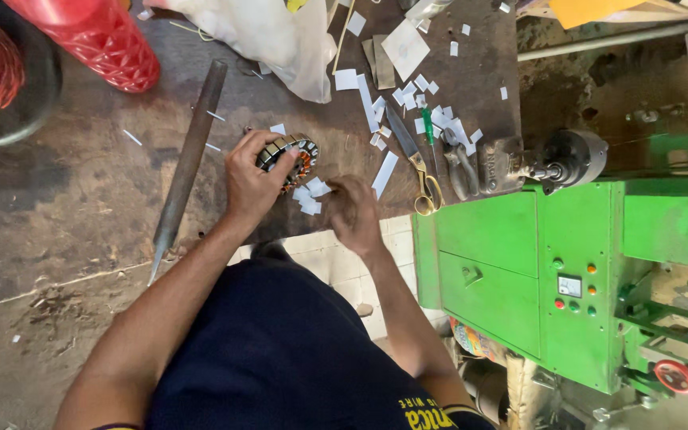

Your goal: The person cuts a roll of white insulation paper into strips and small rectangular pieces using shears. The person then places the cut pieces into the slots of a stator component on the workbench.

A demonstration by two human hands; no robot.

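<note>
**Copper-wound stator held at the bench edge**

Copper windings show inside the stator (290, 159), which I see clamped by my left hand (250, 181) near the worktable (81, 191) edge. My right hand (352, 211) lies just right of it, fingers pinched together above white paper slips (310, 195); what they pinch, I cannot tell.

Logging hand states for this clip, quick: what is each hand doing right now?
Left hand: closed on the round motor stator.
Right hand: curled beside the small white paper pieces; whether it holds one cannot be told.
</note>
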